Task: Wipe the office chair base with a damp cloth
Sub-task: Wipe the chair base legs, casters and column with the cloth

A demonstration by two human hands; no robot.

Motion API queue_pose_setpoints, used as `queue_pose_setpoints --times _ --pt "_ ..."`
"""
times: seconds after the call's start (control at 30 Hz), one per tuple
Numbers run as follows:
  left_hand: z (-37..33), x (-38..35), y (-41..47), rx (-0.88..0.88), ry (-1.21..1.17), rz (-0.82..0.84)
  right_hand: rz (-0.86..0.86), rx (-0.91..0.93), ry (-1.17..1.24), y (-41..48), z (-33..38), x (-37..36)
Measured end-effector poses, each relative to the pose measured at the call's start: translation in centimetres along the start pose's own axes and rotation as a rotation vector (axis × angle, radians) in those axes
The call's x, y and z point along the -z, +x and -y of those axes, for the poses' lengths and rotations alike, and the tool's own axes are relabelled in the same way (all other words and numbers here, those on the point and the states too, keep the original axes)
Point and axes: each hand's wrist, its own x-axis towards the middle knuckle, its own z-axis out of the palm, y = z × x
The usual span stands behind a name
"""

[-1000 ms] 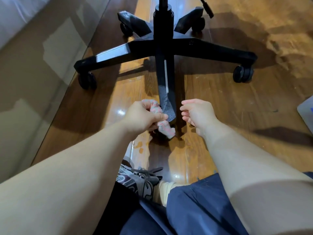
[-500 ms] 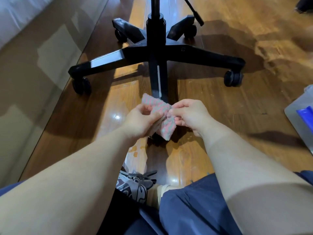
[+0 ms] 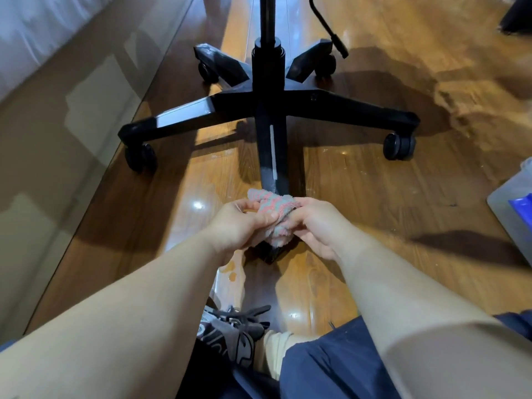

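Cloth (image 3: 273, 217): one, pink-and-grey striped, bunched. It lies between the two grips, over the tip of the near leg (image 3: 272, 156) of the chair base (image 3: 267, 108).

Left hand (image 3: 239, 228): one. The grip pinches the cloth's left side, with the thumb lying across the top.

Right hand (image 3: 316, 226): one. The grip is curled round the cloth's right side, touching it directly opposite the left.

Chair base: one, black, standing on the wooden floor (image 3: 359, 197). It has five legs spreading from a central column (image 3: 267, 53) — one near, one left, one right, two far.

Castors: four in plain view — left (image 3: 141, 156), right (image 3: 398, 145), far left (image 3: 205, 72), far right (image 3: 326, 64). A dark shape shows beneath the cloth, but I cannot tell what it is.

Shoe (image 3: 230, 335): one, grey, near edge.

Box (image 3: 512, 208): one, grey with blue on it, at the right edge, well apart from the base.
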Motion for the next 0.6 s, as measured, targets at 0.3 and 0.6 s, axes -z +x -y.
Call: queue_pose_setpoints --times 0.3,0.6 --pt "-1.1 -1.0 1.0 0.080 -0.104 -0.028 -0.033 -0.043 -0.044 0.7 1.3 0.4" --pt "-3.2 -0.2 -0.8 -0.254 -0.037 -0.343 -0.301 0.288 -0.153 -1.0 2.8 -0.3"
